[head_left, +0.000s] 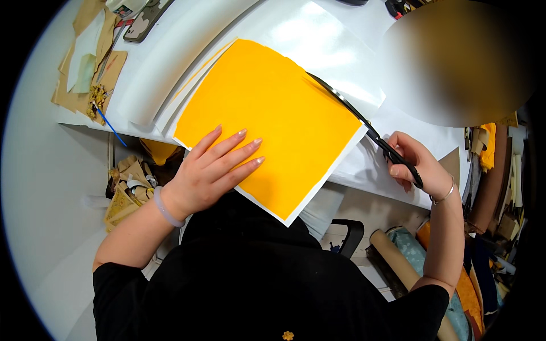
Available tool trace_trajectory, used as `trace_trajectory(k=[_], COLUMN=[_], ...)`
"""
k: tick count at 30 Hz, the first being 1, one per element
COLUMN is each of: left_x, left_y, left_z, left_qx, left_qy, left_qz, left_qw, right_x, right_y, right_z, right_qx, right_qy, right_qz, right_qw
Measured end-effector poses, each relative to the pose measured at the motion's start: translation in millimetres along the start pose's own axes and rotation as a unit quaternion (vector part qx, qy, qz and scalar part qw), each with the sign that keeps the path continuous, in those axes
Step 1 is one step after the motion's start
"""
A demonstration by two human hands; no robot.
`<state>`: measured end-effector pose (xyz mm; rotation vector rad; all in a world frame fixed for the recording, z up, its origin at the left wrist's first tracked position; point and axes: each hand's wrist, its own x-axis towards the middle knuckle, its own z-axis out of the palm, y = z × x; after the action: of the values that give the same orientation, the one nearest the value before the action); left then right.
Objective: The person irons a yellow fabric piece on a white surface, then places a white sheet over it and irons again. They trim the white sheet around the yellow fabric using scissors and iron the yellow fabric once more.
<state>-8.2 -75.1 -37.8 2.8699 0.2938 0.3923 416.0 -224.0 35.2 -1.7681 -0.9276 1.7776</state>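
Observation:
A bright yellow sheet with a white border lies at a slant on the white table, its near corner hanging past the table's front edge. Flat on its lower left part rests my left hand, fingers stretched out and a pale bangle at the wrist. My right hand grips the handles of black scissors. Their long blades reach along the sheet's upper right edge, over the yellow near its far right side. Whether the blades are fully closed I cannot make out.
A large white roll curves behind the sheet. At the far left lie a phone, brown paper scraps and a blue-handled thin tool. A blurred round object covers the upper right. Material rolls lean below right; a box of scraps sits below left.

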Motion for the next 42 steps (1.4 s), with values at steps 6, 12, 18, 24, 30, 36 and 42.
trace_trajectory(k=[6, 12, 18, 24, 30, 36, 42], left_x=[3, 1, 2, 0, 1, 3, 1], left_y=[0, 1, -1, 0, 0, 0, -1], left_z=[-3, -2, -3, -2, -2, -4, -5], left_qx=[-0.007, -0.008, -0.015, -0.011, -0.012, -0.02, -0.007], left_qy=[0.006, 0.005, 0.012, 0.019, 0.019, 0.019, 0.013], left_qz=[0.001, 0.0, 0.007, 0.006, 0.012, 0.013, 0.013], left_qw=[1.0, 1.0, 1.0, 1.0, 1.0, 1.0, 1.0], right_x=[15, 16, 33, 39, 36, 36, 38], right_y=[-14, -13, -24, -33, -34, -25, -31], right_z=[3, 1, 13, 12, 12, 2, 11], right_qx=[-0.016, -0.032, -0.03, -0.041, -0.044, -0.031, -0.026], right_qy=[-0.012, -0.013, -0.007, -0.01, 0.0, -0.019, -0.003], right_qz=[0.003, 0.014, -0.019, -0.003, 0.006, -0.011, -0.003], right_qw=[1.0, 0.999, 0.999, 0.999, 0.999, 0.999, 1.0])
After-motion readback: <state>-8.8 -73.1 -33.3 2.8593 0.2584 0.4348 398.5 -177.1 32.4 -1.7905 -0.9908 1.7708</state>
